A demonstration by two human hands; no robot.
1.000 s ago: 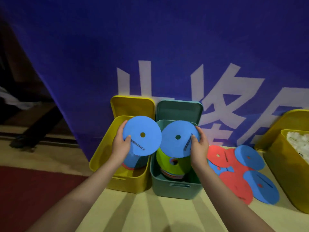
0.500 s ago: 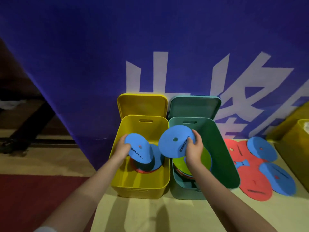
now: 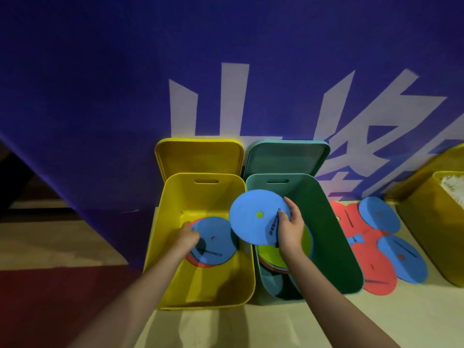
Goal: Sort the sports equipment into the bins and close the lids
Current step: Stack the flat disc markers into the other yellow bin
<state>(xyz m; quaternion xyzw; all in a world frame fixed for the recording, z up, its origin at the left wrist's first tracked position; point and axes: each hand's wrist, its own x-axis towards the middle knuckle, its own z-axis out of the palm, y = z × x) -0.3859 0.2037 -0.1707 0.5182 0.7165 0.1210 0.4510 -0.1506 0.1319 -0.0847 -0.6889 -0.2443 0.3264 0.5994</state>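
Sorting is the step you are on now. Your left hand [image 3: 187, 238] is deep in the yellow bin [image 3: 175, 280], with its fingers on the edge of a blue disc [image 3: 216, 241] that lies flat on a red one at the bottom. You cannot tell if that grip is clenched or let go, because the fingers are partly hidden. Your right hand [image 3: 288, 228] pinches a second blue disc [image 3: 256, 217] by its edge and holds it tilted over the green bin [image 3: 334, 234], above a lime disc [image 3: 268, 253] and more discs inside.

Half a second ago the left disc was up in your hand and tilted. Now it lies down in the bin. The right disc has hardly moved.

Next, it looks like you need to lower the right disc flat onto the pile and let it go. Then you can pick up the loose red and blue discs [image 3: 386, 262] lying to the right of the green bin. Both lids, the yellow lid [image 3: 199, 156] and the green lid [image 3: 286, 158], stand open behind their bins, so closing them comes last.
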